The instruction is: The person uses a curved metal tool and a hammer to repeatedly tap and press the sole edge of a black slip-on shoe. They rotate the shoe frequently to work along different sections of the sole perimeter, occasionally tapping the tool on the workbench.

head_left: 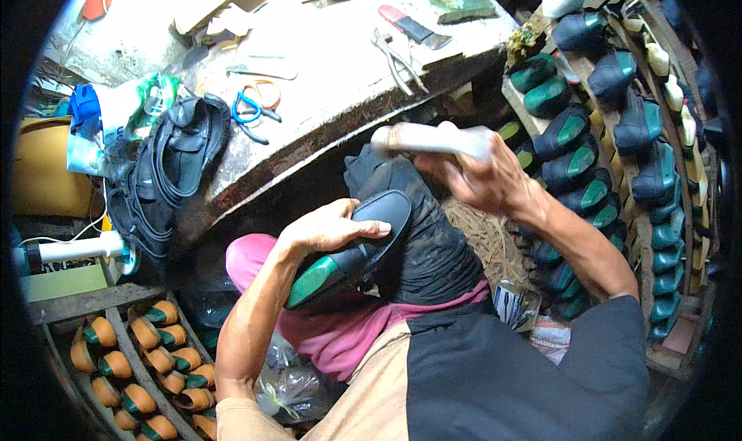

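My left hand [340, 226] grips a shoe [384, 214] with a dark sole, its thumb lying across the sole. A green last [315, 279] shows at the shoe's lower end. The shoe rests against my lap, beside a dark, creased cloth [421, 244] over my knee. My right hand [483, 174] is raised to the right of the shoe and apart from it. Its fingers are closed round a pale rod-shaped tool [429, 138], smeared by motion, so its exact kind is unclear.
Pincers [398, 61], a red-and-black handled blade [415, 27] and blue-and-orange scissors [251, 108] lie on the workbench [332, 93]. Black straps [166, 166] hang at its left. Racks of dark shoes on green lasts [568, 136] stand right; orange-and-green pieces [139, 398] fill a lower-left rack.
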Tool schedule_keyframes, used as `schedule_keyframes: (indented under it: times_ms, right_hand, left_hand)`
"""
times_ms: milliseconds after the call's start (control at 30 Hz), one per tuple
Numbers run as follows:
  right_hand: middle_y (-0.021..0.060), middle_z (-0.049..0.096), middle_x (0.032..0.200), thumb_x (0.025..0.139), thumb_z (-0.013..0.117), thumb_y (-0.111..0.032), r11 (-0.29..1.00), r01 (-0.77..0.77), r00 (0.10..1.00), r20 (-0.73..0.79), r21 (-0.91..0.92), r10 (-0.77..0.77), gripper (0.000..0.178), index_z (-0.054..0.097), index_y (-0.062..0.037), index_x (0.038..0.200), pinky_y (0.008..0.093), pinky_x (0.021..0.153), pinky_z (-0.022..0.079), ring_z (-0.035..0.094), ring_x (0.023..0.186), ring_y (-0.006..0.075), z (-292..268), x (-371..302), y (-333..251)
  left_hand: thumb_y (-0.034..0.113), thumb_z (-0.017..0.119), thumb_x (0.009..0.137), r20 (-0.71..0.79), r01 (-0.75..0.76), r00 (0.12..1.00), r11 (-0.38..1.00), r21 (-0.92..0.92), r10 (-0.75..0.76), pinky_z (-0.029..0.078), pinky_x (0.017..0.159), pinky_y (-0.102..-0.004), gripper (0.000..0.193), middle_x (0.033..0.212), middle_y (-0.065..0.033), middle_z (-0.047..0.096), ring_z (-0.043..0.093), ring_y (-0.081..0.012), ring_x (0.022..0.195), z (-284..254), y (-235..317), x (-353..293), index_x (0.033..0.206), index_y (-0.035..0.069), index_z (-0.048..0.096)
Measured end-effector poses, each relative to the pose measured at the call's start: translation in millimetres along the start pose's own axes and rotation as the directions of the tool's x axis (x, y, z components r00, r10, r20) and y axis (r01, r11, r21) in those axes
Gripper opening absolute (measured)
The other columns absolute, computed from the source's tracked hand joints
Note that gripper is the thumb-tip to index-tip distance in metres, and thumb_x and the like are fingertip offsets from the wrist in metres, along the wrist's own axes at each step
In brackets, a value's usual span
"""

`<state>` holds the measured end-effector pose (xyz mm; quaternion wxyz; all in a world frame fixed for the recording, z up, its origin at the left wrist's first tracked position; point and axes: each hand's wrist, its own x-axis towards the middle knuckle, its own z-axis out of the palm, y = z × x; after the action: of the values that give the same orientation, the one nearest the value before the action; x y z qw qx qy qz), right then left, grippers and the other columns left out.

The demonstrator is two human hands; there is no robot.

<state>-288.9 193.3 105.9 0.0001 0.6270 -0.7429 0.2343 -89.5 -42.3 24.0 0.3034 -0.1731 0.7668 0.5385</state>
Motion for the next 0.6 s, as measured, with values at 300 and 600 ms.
schedule_keyframes:
  times_ms: [300,600]
  right_hand:
    - [0.0223,0.077,0.091,0.105,0.076,-0.026,0.991,-0.002,0.995,-0.096,0.133,0.015,0.026,0.074,-0.0041,0.119,0.0537,0.063,0.060,0.076,0.074,0.0433,3,-1,2]
    - [0.0182,0.071,0.071,0.102,0.077,-0.032,0.996,0.059,0.998,0.026,0.072,-0.061,0.032,0.062,-0.0043,0.110,0.0502,0.056,0.061,0.074,0.062,0.0407,18,-32,13]
  left_hand:
    - [0.062,0.089,0.093,0.107,0.053,0.994,0.981,-0.184,-0.034,0.057,0.099,-0.0338,0.082,0.116,-0.0098,0.080,0.072,-0.0172,0.105,7,-4,-8,0.135,-0.006,0.074]
    - [0.057,0.091,0.094,0.110,-0.044,0.991,0.961,-0.273,0.077,0.058,0.095,-0.0335,0.076,0.115,-0.0084,0.082,0.073,-0.0157,0.103,7,-17,-11,0.134,-0.004,0.076]
